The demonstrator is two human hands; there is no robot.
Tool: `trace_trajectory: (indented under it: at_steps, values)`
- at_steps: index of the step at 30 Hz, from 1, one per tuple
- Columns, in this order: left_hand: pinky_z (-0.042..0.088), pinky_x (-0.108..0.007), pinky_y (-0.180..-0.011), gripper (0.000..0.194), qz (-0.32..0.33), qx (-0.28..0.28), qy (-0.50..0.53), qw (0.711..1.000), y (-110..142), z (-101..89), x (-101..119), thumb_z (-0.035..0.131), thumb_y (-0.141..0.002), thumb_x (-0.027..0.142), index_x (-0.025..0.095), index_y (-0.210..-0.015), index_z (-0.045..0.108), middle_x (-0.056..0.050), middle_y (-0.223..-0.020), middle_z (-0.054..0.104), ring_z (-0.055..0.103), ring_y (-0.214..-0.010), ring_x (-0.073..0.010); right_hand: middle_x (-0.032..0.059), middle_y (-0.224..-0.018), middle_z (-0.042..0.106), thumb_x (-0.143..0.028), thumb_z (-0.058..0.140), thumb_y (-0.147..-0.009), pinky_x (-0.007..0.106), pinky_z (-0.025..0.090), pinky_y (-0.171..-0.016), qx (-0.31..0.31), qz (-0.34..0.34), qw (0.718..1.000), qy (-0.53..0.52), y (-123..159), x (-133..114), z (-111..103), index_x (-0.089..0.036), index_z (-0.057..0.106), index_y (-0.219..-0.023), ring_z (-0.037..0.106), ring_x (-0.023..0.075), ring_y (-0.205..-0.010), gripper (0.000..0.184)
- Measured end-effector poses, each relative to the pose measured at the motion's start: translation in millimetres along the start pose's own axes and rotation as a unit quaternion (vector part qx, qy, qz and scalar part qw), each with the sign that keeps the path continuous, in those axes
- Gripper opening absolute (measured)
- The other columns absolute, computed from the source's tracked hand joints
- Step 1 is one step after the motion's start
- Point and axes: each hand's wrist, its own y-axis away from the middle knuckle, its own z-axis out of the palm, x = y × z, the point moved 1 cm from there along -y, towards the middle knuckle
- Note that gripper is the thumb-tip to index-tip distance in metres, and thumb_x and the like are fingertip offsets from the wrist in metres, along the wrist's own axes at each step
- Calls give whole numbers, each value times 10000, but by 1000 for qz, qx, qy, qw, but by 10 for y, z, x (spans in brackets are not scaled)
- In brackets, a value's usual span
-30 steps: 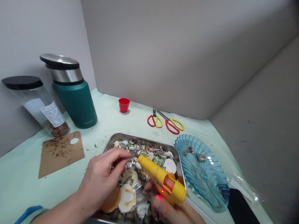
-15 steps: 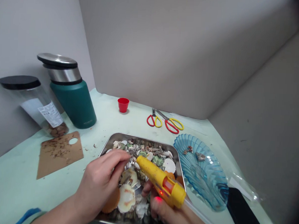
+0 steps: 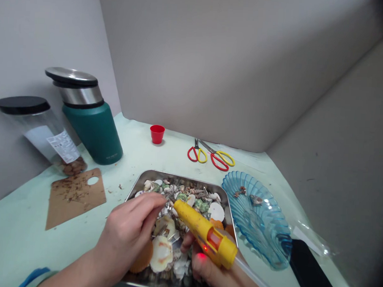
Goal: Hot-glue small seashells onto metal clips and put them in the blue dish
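My right hand [image 3: 210, 267] is wrapped round a yellow hot glue gun [image 3: 199, 224], its red light lit and a clear glue stick coming out of the back. The gun's nozzle points up and left at the fingertips of my left hand [image 3: 130, 225]. Those fingers are pinched together beside the nozzle tip; whatever they hold is too small and hidden to name. Both hands are over a metal tray [image 3: 231, 217] full of seashells, among them a pale scallop shell [image 3: 161, 254], a white shell [image 3: 217, 212] and an orange shell [image 3: 142, 257].
Right of the tray lies a blue shell-shaped dish [image 3: 254, 222] with a few small shells. Two pairs of scissors [image 3: 213, 155] and a red cup [image 3: 156, 134] stand behind. At left are a green flask [image 3: 93, 133], a lidded jar [image 3: 48, 137] and a brown board [image 3: 77, 200] with crumbs.
Almost nothing differs. Both hands and the glue gun hold nearly the same position, and the whole view has shifted very slightly.
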Motion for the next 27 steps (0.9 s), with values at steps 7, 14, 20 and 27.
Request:
trace_trajectory:
  at_steps: [7,14,20,27]
  values:
    - [539,-254,-819,189,97,63,-31,993,27,51,-69,527,-840,101,191,-971,629,-40,-940,716,682,-850,-161,50,-862,671,-540,606,-767,311,522,-717,-16,-51,997,52,30,-37,-20,-256,688,-948,641,215,-773,347]
    - [545,-266,-829,211,137,60,-68,986,60,67,-126,506,-840,61,162,-981,626,-61,-958,712,680,-861,-155,36,-869,687,-563,606,-756,288,535,-702,-15,-57,995,86,16,-18,-20,-273,681,-940,644,208,-762,351]
    - [541,-273,-847,228,152,63,-75,984,71,75,-137,520,-829,43,146,-1006,621,-68,-975,710,674,-890,-157,41,-862,673,-543,607,-763,264,536,-685,-17,-67,993,93,0,37,-21,-232,669,-925,640,184,-743,356]
    - [553,-268,-831,199,145,68,-68,985,40,56,-125,519,-839,66,155,-983,624,-59,-953,716,684,-863,-155,45,-869,676,-518,590,-795,286,538,-727,3,-80,992,100,73,-148,-23,-247,670,-931,650,199,-779,314]
